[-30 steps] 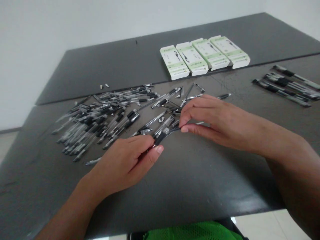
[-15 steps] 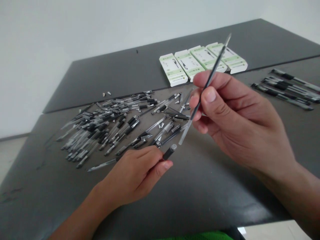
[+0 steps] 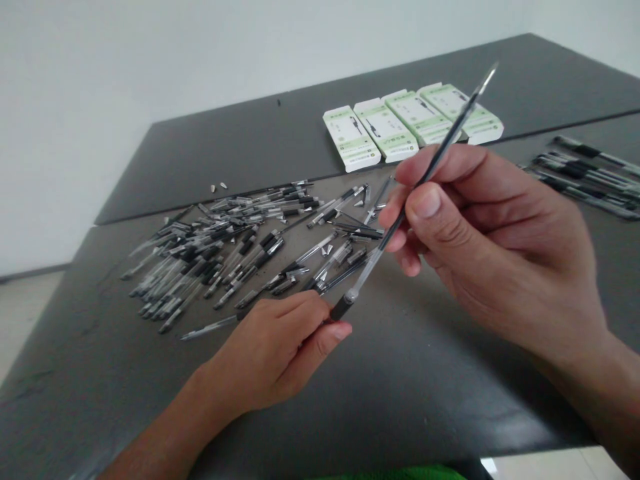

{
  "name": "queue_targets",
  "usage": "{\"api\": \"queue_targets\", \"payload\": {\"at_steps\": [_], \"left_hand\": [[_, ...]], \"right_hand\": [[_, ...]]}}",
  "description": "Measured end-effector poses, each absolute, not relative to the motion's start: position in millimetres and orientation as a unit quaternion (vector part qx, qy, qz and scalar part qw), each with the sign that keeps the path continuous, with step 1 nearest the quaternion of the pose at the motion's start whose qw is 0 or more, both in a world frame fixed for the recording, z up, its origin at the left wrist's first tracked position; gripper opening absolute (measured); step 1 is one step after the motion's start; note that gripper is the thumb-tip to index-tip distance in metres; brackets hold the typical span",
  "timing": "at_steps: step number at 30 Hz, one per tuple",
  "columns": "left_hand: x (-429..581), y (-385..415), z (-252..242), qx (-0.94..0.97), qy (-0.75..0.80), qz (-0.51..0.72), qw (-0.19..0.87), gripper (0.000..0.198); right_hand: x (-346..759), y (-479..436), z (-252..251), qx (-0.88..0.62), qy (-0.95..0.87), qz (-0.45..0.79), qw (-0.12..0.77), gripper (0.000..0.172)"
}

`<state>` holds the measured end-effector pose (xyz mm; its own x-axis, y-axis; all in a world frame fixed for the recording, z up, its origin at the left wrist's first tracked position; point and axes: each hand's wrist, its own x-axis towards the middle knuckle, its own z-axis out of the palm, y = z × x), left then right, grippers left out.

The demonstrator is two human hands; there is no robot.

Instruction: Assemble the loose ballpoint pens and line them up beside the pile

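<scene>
I'm looking down at a dark bench (image 3: 400,407) beside a white wall (image 3: 200,67), loose pens (image 3: 210,250) lying scattered far left; my right hand (image 3: 480,247) is pinching a thin pen (image 3: 375,263) while my left hand (image 3: 275,353) is gripping its black end (image 3: 342,307).

Ink refill (image 3: 443,143) runs into clear gel pen barrel (image 3: 364,275), held between both hands.
Right hand (image 3: 485,253) pinches refill; left hand (image 3: 273,353) grips barrel's black end; loose pens (image 3: 215,250) lie beyond on dark table (image 3: 400,380).

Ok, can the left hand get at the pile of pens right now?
Probably yes: the left hand lies right beside the pile of pens with nothing between them, though it is holding a black pen end, so it may need to let go first.
</scene>
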<state>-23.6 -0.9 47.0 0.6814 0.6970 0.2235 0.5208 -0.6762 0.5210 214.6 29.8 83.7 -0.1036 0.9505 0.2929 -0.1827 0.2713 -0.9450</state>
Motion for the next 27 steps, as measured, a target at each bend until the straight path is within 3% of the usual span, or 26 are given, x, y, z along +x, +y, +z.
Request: {"api": "queue_targets", "payload": {"at_steps": [15, 27], "left_hand": [[-24.1, -1.4, 46.3, 0.889, 0.344, 0.217, 0.209, 0.029], [-22.7, -2.3, 47.3, 0.89, 0.351, 0.217, 0.196, 0.03]], "right_hand": [[216.0, 29.4, 83.8, -0.378, -0.55, 0.484, 0.565, 0.01], [217.1, 28.6, 83.2, -0.4, -0.543, 0.463, 0.574, 0.004]]}}
